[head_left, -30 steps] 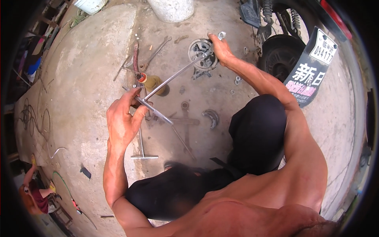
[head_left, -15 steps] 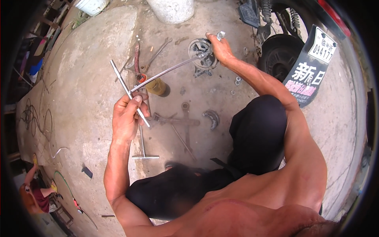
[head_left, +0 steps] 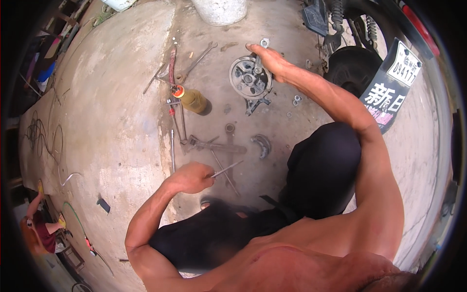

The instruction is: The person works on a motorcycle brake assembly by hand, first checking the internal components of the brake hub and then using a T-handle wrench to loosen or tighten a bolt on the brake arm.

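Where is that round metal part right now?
In the head view, the round metal part is near the upper middle, just below and left of the right hand, with the orange-topped bottle farther left.

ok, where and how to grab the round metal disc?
Probably the metal disc by its left rim, coming in from the left and hooking over the edge: it's rounded and exposed there, while the right hand and wrench crowd its upper right.
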Motion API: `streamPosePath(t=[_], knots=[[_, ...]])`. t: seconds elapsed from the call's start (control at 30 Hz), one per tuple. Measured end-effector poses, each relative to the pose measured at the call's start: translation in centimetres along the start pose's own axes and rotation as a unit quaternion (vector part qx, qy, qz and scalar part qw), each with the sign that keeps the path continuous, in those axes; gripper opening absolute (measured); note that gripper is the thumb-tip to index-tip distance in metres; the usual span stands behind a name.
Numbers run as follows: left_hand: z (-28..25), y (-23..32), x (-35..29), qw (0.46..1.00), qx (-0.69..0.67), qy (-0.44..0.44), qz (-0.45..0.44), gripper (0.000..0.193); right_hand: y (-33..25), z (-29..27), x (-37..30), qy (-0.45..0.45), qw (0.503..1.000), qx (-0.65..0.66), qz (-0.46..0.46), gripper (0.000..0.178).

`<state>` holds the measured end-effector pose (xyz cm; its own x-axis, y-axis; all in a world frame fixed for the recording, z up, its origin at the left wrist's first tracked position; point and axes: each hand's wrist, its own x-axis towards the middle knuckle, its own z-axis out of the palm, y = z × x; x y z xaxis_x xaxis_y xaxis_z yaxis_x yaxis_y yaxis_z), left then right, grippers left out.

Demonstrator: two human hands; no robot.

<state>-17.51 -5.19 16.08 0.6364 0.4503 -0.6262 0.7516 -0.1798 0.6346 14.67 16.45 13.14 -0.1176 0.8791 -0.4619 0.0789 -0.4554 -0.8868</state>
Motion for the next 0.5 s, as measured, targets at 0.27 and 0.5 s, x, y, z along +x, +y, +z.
streamPosePath(t=[0.27, 0.5], knots=[[-1.8, 2.1, 0.0, 0.990, 0.082, 0.115, 0.004, 0.025, -6.5, 6.7, -7.6, -0.128, 0.981, -0.142, -0.025, 0.085], [-6.0, 5.5, 0.2, 0.847, 0.139, 0.484, 0.172, 0.018, -2.1, 9.1, -7.1, -0.259, 0.958, -0.046, 0.114, 0.054]])
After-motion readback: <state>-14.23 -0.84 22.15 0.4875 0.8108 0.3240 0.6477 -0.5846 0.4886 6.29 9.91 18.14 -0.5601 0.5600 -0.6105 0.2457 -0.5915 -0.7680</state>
